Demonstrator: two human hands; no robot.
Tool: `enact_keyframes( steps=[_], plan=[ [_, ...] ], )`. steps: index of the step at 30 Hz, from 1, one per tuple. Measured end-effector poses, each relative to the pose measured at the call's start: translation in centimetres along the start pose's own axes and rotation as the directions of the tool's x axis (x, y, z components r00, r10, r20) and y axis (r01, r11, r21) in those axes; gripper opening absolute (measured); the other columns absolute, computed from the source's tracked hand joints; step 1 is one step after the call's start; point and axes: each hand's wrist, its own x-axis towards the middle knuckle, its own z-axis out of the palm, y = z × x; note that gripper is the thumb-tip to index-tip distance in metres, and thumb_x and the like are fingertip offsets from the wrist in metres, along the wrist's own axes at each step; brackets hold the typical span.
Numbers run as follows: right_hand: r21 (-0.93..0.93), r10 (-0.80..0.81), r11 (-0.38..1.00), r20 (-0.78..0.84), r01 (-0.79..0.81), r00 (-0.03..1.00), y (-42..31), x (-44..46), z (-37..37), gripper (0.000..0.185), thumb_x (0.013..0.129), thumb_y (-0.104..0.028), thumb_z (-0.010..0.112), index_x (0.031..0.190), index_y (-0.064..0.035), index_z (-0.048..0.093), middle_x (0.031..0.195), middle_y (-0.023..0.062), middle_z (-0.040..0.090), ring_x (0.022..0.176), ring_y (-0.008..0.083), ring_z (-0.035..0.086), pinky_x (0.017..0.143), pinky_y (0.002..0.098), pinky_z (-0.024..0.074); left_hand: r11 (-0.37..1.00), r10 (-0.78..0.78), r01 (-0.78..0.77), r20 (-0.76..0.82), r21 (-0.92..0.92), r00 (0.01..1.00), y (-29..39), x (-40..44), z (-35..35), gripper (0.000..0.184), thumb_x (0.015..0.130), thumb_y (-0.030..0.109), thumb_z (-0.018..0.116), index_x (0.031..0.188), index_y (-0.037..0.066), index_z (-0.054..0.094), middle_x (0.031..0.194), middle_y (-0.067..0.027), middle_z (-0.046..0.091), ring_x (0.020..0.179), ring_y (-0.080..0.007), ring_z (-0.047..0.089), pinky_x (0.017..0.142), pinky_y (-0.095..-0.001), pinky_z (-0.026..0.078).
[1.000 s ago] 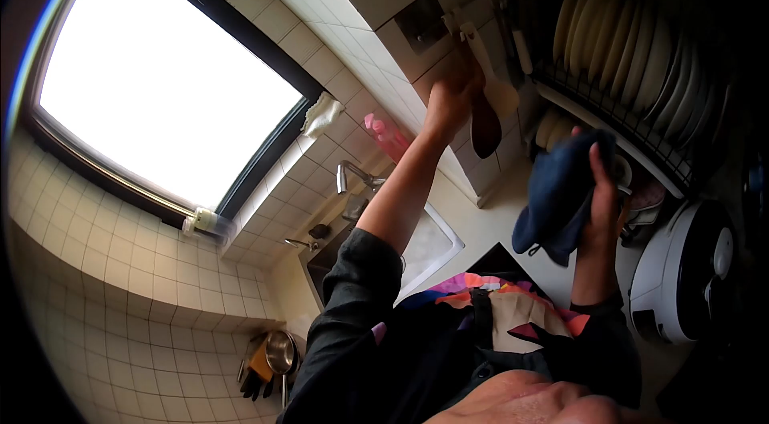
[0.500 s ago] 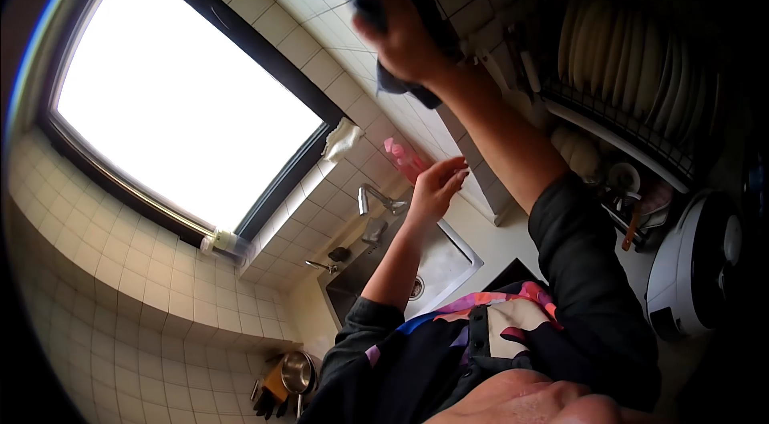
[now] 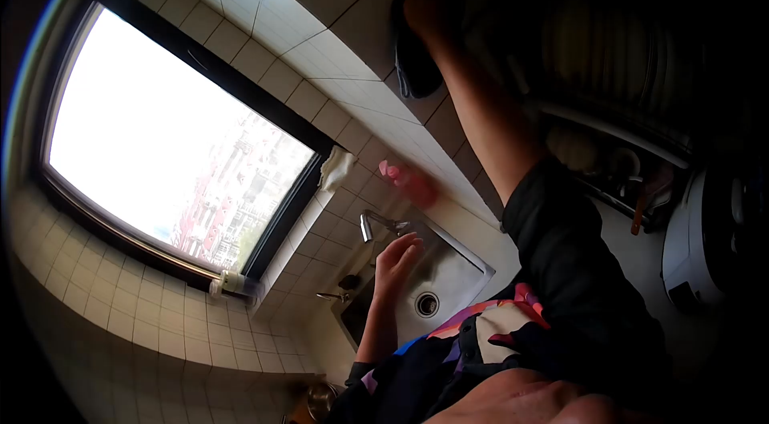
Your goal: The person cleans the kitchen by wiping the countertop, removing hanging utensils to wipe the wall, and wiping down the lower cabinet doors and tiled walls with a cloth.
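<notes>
Cloth (image 3: 418,72) extends from under the right hand (image 3: 426,12).

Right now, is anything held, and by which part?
The right hand holds a dark cloth with one end showing; shadow hides which part is gripped. The left hand looks empty.

Right hand (image 3: 428,12): fingers obscured by shadow; whether they grip the dark cloth (image 3: 416,72) or press it flat cannot be determined. Plates (image 3: 605,52): outlines lost in darkness. Pan (image 3: 323,398): cut off by lower edge. Pink bottle (image 3: 412,186): blurred. Window (image 3: 184,120): outside view washed out, apparently buildings.
</notes>
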Motion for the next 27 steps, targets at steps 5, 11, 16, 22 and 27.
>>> enact_keyframes(
  steps=[5,11,16,22,27],
  plan=[
    [-0.130,-0.179,0.979,-0.198,0.155,0.964,4.6,2.9,2.1,0.050,0.086,-0.033,0.046,0.118,0.0066,0.046,0.120,0.0291,0.047,0.110,0.0421,0.045,0.095,0.0458,0.0354,0.986,0.162,-0.157,-0.110,0.059,0.981,1.9,1.3,-0.4,0.028,0.085,0.009,0.058,0.111,-0.002,0.055,0.099,-0.0093,0.063,0.087,-0.0144,0.060,0.073,-0.0249,0.047],
    [-0.094,-0.115,0.990,-0.083,0.108,0.990,5.5,6.4,1.1,0.046,0.085,-0.030,0.046,0.115,0.0064,0.048,0.117,0.0284,0.048,0.109,0.0413,0.046,0.094,0.0456,0.0354,0.812,0.577,-0.533,-0.193,0.236,0.794,6.8,5.5,0.4,0.030,0.085,0.005,0.056,0.115,-0.001,0.052,0.109,-0.0097,0.058,0.097,-0.0162,0.056,0.083,-0.0272,0.044],
    [-0.111,-0.127,0.986,-0.038,0.122,0.991,6.0,10.8,0.8,0.043,0.085,-0.027,0.046,0.112,0.0063,0.049,0.115,0.0277,0.049,0.108,0.0407,0.046,0.093,0.0454,0.0355,0.516,0.818,-0.631,-0.114,0.579,0.564,10.0,10.9,2.3,0.062,0.083,0.027,0.060,0.134,0.007,0.031,0.140,-0.0135,0.029,0.125,-0.0269,0.035,0.096,-0.0414,0.036],
    [-0.128,-0.125,0.984,0.006,0.125,0.992,7.1,15.8,0.6,0.039,0.084,-0.024,0.045,0.109,0.0061,0.050,0.113,0.0270,0.050,0.106,0.0399,0.047,0.092,0.0453,0.0355,0.345,0.881,-0.738,0.072,0.579,0.468,12.3,15.6,5.3,0.075,0.084,0.046,0.052,0.140,0.008,0.018,0.145,-0.0178,0.017,0.133,-0.0330,0.020,0.104,-0.0473,0.023],
    [-0.125,-0.115,0.985,0.049,0.121,0.992,7.4,19.8,0.9,0.036,0.084,-0.022,0.045,0.107,0.0060,0.051,0.111,0.0264,0.051,0.105,0.0393,0.047,0.091,0.0451,0.0355,0.220,0.921,-0.780,0.139,0.585,0.363,14.3,18.0,7.1,0.069,0.086,0.037,0.049,0.139,0.005,0.019,0.144,-0.0217,0.017,0.133,-0.0359,0.019,0.106,-0.0459,0.017]
  ],
)
